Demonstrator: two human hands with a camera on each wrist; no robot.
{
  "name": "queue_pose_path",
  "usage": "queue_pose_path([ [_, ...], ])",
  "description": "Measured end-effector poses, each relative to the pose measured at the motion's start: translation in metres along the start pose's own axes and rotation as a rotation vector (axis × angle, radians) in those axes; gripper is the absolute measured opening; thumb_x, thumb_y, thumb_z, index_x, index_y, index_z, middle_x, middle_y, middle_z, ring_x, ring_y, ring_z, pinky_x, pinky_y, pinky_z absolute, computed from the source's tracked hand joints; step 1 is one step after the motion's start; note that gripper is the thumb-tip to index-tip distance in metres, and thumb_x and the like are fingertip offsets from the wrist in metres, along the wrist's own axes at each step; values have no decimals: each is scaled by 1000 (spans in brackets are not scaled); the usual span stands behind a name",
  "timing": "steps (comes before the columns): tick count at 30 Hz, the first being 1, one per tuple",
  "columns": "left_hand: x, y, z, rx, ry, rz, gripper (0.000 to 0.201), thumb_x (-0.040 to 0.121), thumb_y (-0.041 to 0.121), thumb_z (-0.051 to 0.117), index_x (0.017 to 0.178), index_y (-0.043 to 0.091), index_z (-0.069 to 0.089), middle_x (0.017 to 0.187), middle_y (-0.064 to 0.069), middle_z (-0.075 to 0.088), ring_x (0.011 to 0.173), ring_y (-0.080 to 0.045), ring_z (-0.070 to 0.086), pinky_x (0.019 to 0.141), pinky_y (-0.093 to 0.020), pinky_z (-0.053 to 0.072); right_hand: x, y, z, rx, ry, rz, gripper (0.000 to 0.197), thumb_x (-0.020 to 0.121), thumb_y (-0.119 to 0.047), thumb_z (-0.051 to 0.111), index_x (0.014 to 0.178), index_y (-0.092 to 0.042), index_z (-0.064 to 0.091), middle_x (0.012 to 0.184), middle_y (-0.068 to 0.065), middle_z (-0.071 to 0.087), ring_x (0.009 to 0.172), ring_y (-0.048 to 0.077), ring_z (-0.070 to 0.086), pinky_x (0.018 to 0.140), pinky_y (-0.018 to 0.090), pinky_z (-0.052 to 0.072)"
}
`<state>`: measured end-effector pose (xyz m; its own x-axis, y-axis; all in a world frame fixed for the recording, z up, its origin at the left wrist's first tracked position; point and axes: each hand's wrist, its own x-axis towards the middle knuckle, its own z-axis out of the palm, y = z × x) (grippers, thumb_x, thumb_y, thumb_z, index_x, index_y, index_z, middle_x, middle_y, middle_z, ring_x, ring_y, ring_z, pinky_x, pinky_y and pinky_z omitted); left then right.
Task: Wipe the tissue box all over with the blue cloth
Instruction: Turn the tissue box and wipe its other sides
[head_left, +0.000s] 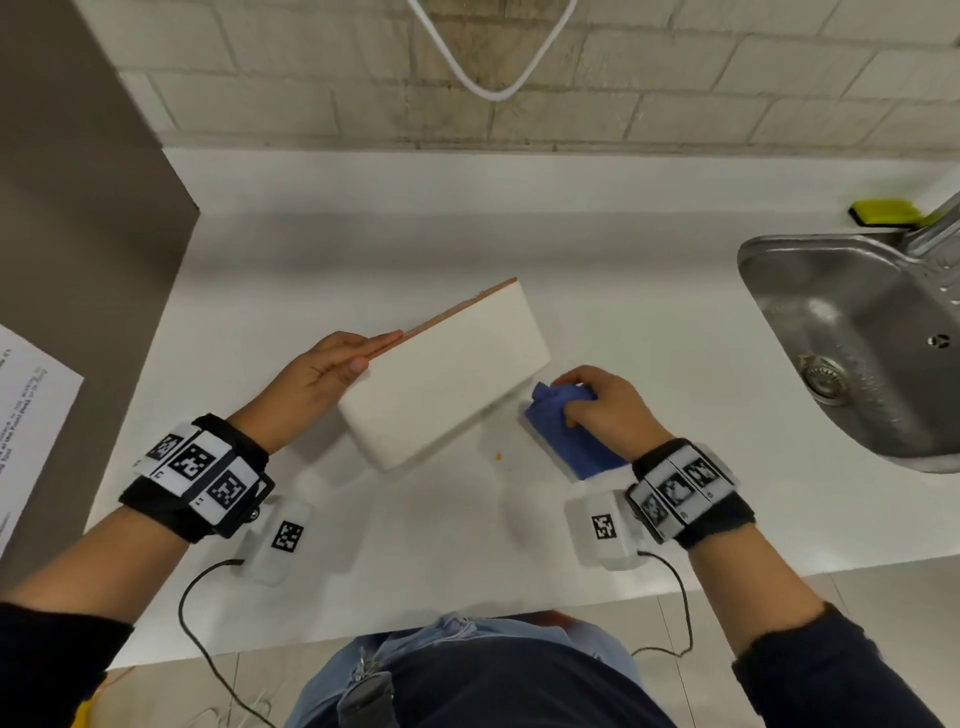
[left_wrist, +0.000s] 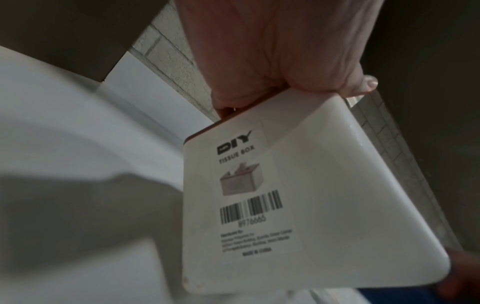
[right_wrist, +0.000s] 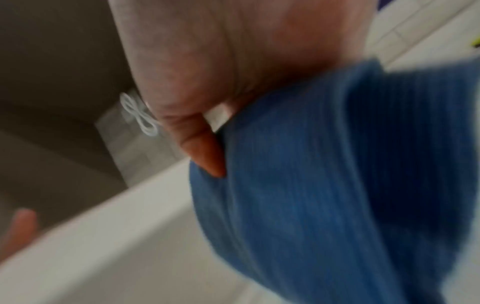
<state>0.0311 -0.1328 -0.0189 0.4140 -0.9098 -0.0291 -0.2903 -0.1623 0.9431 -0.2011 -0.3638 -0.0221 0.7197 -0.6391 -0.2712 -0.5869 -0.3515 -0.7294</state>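
Observation:
The white tissue box (head_left: 447, 374) is tilted over the counter with its wooden lid edge turned to the far left. My left hand (head_left: 332, 366) pinches its left end, thumb on the white face and fingers along the lid. In the left wrist view the box (left_wrist: 324, 195) shows a barcode label on its end, and the left hand (left_wrist: 272, 61) grips its upper edge. My right hand (head_left: 602, 410) holds the bunched blue cloth (head_left: 566, 436) just off the box's right end. In the blurred right wrist view the cloth (right_wrist: 324, 174) hangs from the right hand (right_wrist: 221, 72).
A steel sink (head_left: 852, 343) with a tap lies at the right, a yellow-green sponge (head_left: 883, 213) behind it. A dark panel (head_left: 78, 260) stands at the left with a printed sheet (head_left: 26, 426). A white cable (head_left: 493, 67) hangs on the brick wall. The counter edge (head_left: 467, 613) is near.

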Motion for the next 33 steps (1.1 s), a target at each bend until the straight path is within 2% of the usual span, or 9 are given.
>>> queue_pose_path([
  [4, 1, 1, -1, -23, 4, -8, 53, 73, 75, 39, 119, 50, 51, 124, 0, 53, 118, 3, 47, 98, -5, 30, -20, -48, -21, 298, 143, -303, 29, 71, -4, 47, 88, -26, 55, 90, -6, 62, 89, 10, 60, 80, 22, 49],
  [6, 1, 3, -2, -33, 12, -8, 54, 73, 75, 39, 118, 49, 52, 125, 0, 53, 119, 4, 47, 99, -5, 30, -9, -65, -19, 198, 207, -485, 36, 64, -8, 47, 88, -33, 54, 100, -11, 57, 101, 15, 54, 90, 30, 44],
  [9, 2, 6, -2, -23, 14, -18, 44, 85, 60, 38, 122, 40, 52, 126, -4, 53, 116, 9, 46, 96, -3, 29, 26, -65, 8, -118, 342, -580, 48, 67, -10, 52, 108, -32, 61, 131, 0, 45, 120, 23, 41, 102, 42, 29],
  [12, 4, 6, -4, 15, 6, -39, 32, 95, 35, 34, 123, 35, 50, 127, -10, 53, 112, 12, 46, 95, -2, 28, 38, -56, 45, -25, 331, -528, 46, 82, -22, 45, 127, -26, 52, 143, 14, 36, 128, 28, 36, 105, 54, 32],
  [15, 3, 5, -4, 20, -6, -28, 43, 84, 62, 35, 121, 45, 49, 121, -3, 55, 111, 11, 46, 94, -1, 28, 32, -55, 68, -104, 372, -462, 58, 86, -48, 48, 139, -27, 36, 150, 13, 24, 133, 31, 29, 107, 56, 25],
  [20, 2, 3, -2, 10, 14, -21, 49, 75, 76, 31, 116, 56, 49, 115, 8, 54, 106, 11, 48, 91, -2, 31, 13, -68, 94, -277, 324, -543, 63, 89, -50, 39, 145, -26, 20, 154, 16, 13, 142, 36, 4, 115, 54, 0],
  [27, 7, 2, -6, 44, -27, -37, 63, 75, 76, 28, 122, 41, 52, 116, -17, 48, 111, -18, 50, 92, -15, 39, -14, -69, 146, -492, 202, -946, 71, 83, -46, 61, 140, -22, 28, 150, 12, 15, 140, 38, 9, 112, 60, 4],
  [31, 8, 5, -11, 25, -38, -43, 58, 72, 79, 31, 118, 50, 51, 115, -10, 51, 107, -5, 51, 89, -4, 37, -11, -72, 155, -766, 176, -1171, 67, 74, -29, 73, 134, -22, 43, 150, 6, 26, 140, 34, 13, 113, 57, 5],
  [33, 8, 6, -11, 50, -46, -44, 46, 78, 71, 31, 116, 54, 50, 115, -10, 52, 110, -7, 51, 93, -6, 36, -6, -73, 149, -884, 122, -1315, 49, 79, -23, 62, 127, -22, 51, 146, 1, 40, 137, 32, 17, 113, 54, 2],
])
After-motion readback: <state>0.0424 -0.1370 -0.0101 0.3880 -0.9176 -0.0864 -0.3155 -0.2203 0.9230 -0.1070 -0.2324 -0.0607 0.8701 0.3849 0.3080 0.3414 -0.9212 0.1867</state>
